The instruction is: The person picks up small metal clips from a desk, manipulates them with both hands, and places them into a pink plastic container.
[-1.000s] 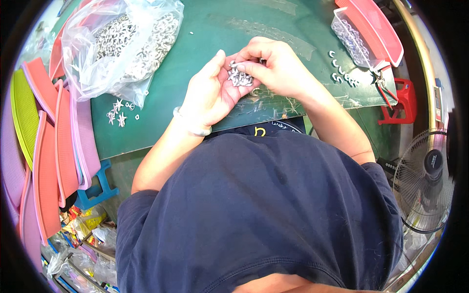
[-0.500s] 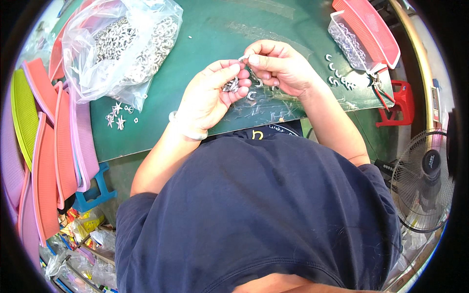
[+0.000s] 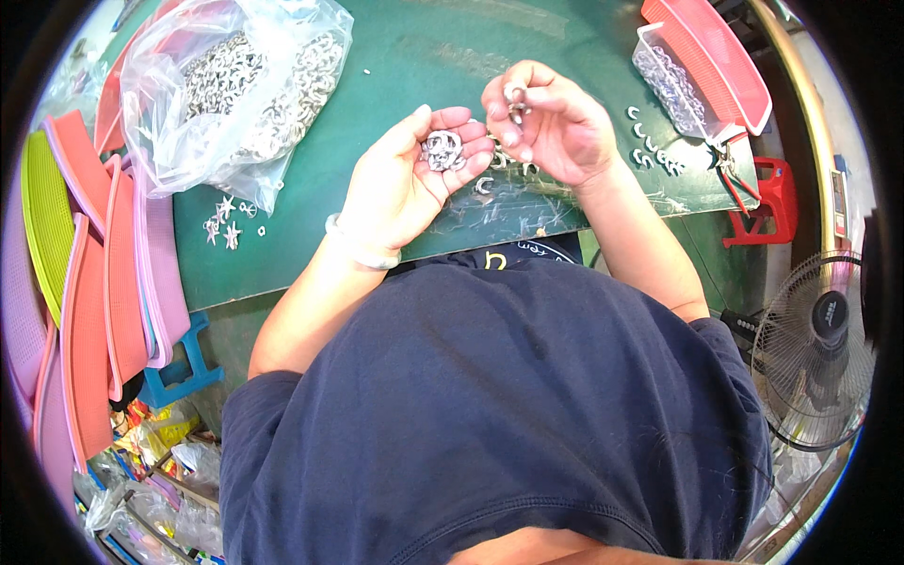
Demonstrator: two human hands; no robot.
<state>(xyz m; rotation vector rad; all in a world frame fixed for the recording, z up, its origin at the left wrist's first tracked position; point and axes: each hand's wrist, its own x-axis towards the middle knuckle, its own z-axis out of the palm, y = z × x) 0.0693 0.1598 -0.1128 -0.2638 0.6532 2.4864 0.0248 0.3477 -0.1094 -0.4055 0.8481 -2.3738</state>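
Observation:
My left hand point(image 3: 405, 168) is turned palm up above the near part of the green table point(image 3: 414, 56), its fingers loosely cupped. In that palm rests a small heap of silver curved metal pieces point(image 3: 443, 151). To its right, my right hand point(image 3: 556, 122) is raised with thumb and fingers pinching a small silver metal piece point(image 3: 516, 102); its exact shape is hard to make out. The two hands are slightly apart. On the tabletop beneath and between them lie a few silver crescent-shaped pieces point(image 3: 484, 185), partly hidden by my fingers.
A clear plastic bag point(image 3: 235, 94) full of silver pieces stands at left, with star-shaped pieces point(image 3: 231, 237) nearby. At right are more crescents point(image 3: 643, 157), a clear box point(image 3: 669, 80), a pink basket point(image 3: 716, 66) and red-handled pliers point(image 3: 734, 174). Stacked baskets point(image 3: 104, 273) and a fan point(image 3: 819, 348) flank me.
My right hand has drawn away from the left, slightly up and right, with a small piece in its fingers. My left hand has opened, so the heap in its palm shows more fully.

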